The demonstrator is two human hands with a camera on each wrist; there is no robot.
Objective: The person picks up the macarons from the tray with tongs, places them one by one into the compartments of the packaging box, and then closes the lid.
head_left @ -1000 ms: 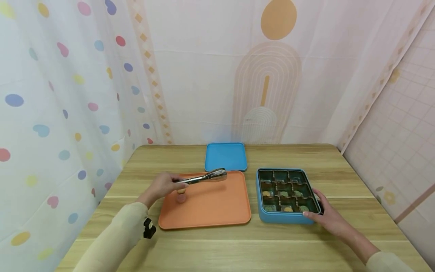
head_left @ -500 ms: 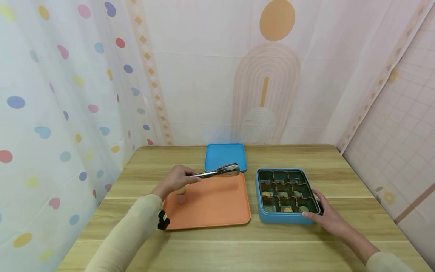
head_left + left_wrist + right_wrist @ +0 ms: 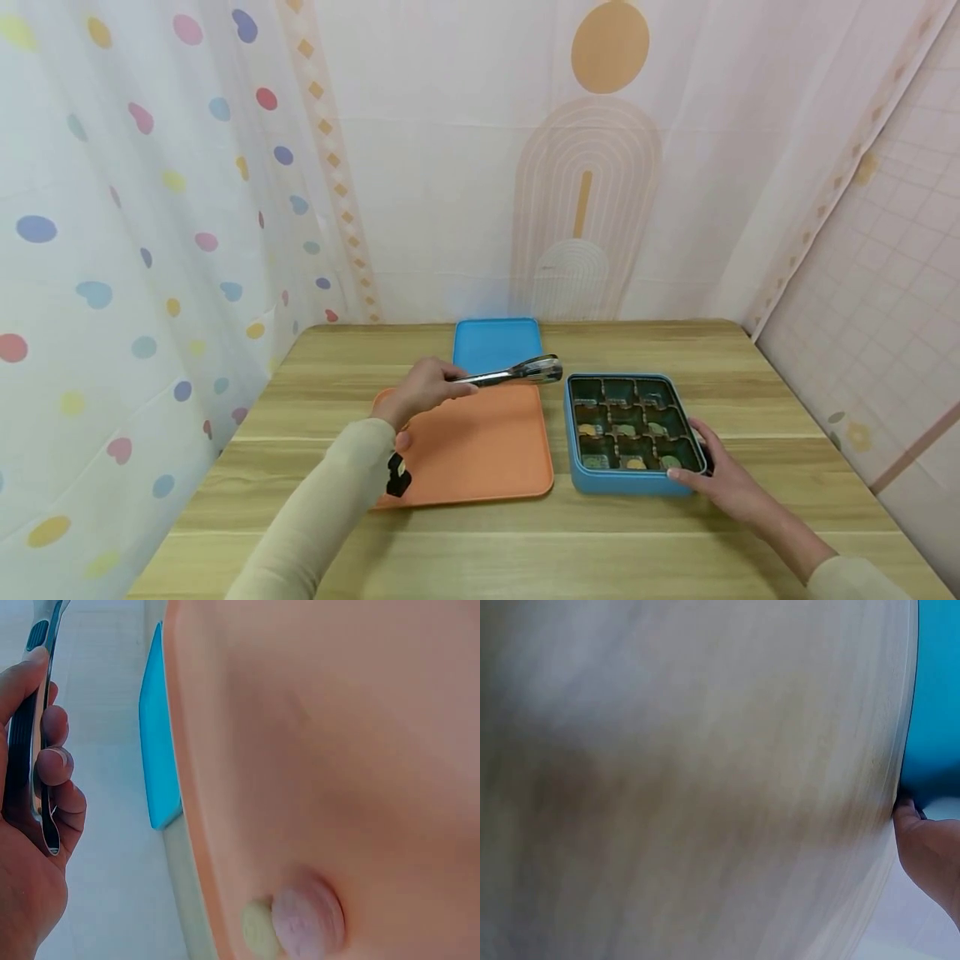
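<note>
My left hand [image 3: 424, 388] grips metal tongs [image 3: 501, 377] by the handle, above the back of the orange tray [image 3: 480, 467]. Their tips reach past the tray's right edge toward the box, and no piece shows plainly between them. A pink macaron [image 3: 306, 919] and a yellowish macaron [image 3: 259, 928] lie side by side on the tray in the left wrist view; from the head, the forearm mostly covers them. With thumb at the front rim and fingers along the right side, my right hand [image 3: 723, 477] holds a blue box [image 3: 630, 482]. Yellow and green round pieces sit in its insert's middle and front rows.
Behind the tray lies a flat blue lid [image 3: 495, 337]. All of this stands on a wooden table [image 3: 525, 550], with patterned curtains [image 3: 420, 167] hanging close behind and on the left. A small black device [image 3: 397, 477] is strapped at my left wrist.
My left hand has carried the tongs to the right and slightly back, from over the tray toward the box. The right hand and box have stayed in place.
</note>
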